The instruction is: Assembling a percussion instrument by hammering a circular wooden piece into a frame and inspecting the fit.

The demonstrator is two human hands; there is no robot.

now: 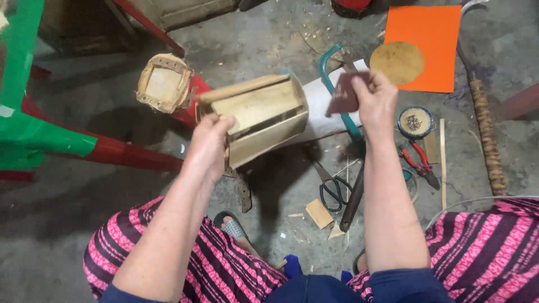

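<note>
Head-camera view looks down on a grey concrete floor (84,196) strewn with shavings. At the far left stands a green and red plastic frame (33,140). Right of it, a small square woven-edged wooden piece (164,84) rests on a red support. Next comes the left hand (209,147), its fingers closed around the near left corner of a pale, tapered wooden box with open slatted sides (259,118); the box is held up off the floor, tilted, in the middle of the scene. Behind the box lies a white cloth-like sheet (323,109), crossed by a teal curved handle (331,84). The right hand (375,101) is raised just to the right of the box, fingers pinched shut on a small dark reddish-brown rectangular sheet (343,94), which is close to the box's right end; whether they touch cannot be told. Below on the floor, black-handled scissors (332,191) lie beside a long dark tool (353,199). Farther right sit a round tan disc (397,62) on an orange paper sheet (432,33), a small blue-rimmed bowl of metal bits (415,122), and red-handled pliers (420,164). Pink and dark striped trousers (213,264) cover the knees at the near edge.
</note>
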